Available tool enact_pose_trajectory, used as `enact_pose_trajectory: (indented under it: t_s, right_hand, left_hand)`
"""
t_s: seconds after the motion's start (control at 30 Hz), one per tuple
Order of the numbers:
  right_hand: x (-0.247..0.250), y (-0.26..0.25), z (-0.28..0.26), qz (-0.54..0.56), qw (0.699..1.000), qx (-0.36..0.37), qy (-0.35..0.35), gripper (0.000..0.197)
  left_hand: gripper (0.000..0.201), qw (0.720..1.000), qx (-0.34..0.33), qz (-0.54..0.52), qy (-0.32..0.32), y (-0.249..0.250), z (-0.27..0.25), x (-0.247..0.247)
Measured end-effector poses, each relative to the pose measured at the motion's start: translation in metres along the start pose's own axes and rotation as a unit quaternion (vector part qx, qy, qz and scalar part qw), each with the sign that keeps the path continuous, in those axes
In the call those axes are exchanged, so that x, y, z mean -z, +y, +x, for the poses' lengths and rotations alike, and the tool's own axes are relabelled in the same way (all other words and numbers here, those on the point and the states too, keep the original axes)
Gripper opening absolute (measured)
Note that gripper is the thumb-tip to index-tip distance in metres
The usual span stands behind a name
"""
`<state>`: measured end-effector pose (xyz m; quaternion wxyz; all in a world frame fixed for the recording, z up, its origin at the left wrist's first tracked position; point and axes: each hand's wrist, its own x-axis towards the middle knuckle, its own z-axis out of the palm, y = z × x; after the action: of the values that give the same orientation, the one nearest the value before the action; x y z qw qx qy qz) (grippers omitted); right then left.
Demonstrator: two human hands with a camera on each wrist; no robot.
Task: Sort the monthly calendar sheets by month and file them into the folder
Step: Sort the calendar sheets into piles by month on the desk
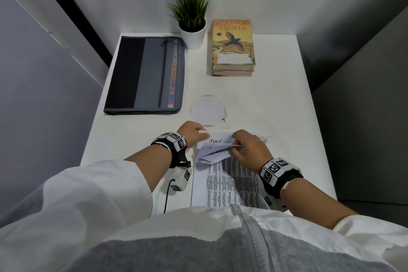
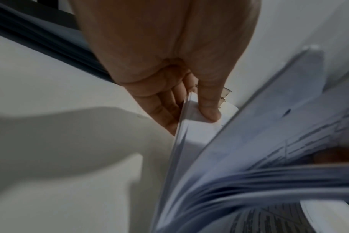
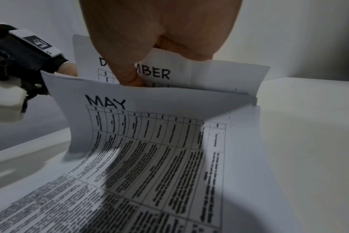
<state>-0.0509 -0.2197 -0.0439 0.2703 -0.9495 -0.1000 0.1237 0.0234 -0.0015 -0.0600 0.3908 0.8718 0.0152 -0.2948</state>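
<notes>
A stack of white calendar sheets lies at the table's near edge, its far ends lifted and fanned. My left hand pinches the stack's far left corner, thumb on top and fingers beneath. My right hand grips several lifted sheets by their top edges. A sheet headed JULY shows between the hands. In the right wrist view my thumb sits between a MAY sheet and a DECEMBER sheet. The dark grey folder lies shut at the far left, coloured tabs along its right side.
A potted plant stands at the back of the white table. A pile of books lies to its right. A flat white round pad rests just beyond the sheets. Walls close in on both sides.
</notes>
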Motion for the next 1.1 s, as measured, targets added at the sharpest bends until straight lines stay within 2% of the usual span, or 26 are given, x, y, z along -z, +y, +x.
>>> enact_pose_trajectory:
  t_s: [0.1, 0.23, 0.37, 0.5, 0.57, 0.73, 0.83, 1.03, 1.1]
  right_hand:
    - [0.000, 0.000, 0.001, 0.004, 1.000, 0.014, 0.000, 0.025]
    - [-0.002, 0.000, 0.001, -0.002, 1.000, -0.009, 0.000, 0.015]
    - [0.001, -0.003, -0.001, -0.026, 0.999, -0.020, -0.010, 0.016]
    - [0.006, -0.008, 0.001, -0.054, 0.998, -0.004, -0.020, 0.022]
    - [0.008, -0.012, 0.004, -0.077, 0.997, 0.005, -0.017, 0.023]
    - [0.010, -0.017, 0.012, -0.086, 0.996, 0.002, -0.034, 0.015]
    - [0.010, -0.016, 0.012, -0.072, 0.996, 0.006, -0.043, 0.018]
    - [0.007, -0.016, 0.003, -0.065, 0.998, 0.001, -0.014, 0.017]
    - [0.006, -0.015, 0.001, -0.061, 0.998, -0.007, -0.018, 0.019]
  left_hand:
    - [0.017, 1.000, 0.004, -0.003, -0.006, 0.001, 0.000, -0.003]
    - [0.023, 0.999, 0.013, -0.034, -0.025, 0.001, 0.002, -0.003]
    - [0.036, 0.998, 0.038, -0.052, -0.013, -0.004, 0.002, -0.001]
    - [0.014, 0.999, 0.009, -0.038, 0.005, -0.006, 0.002, 0.000]
    - [0.010, 1.000, -0.007, -0.022, 0.002, -0.004, 0.003, 0.000]
    - [0.011, 0.999, 0.005, -0.032, -0.003, -0.003, 0.006, -0.004]
    - [0.013, 0.999, -0.002, -0.037, 0.005, -0.004, 0.005, -0.005]
    - [0.028, 0.995, 0.023, -0.094, 0.014, -0.007, 0.004, -0.006]
    - [0.022, 0.995, 0.028, -0.097, 0.013, -0.007, 0.005, -0.005]
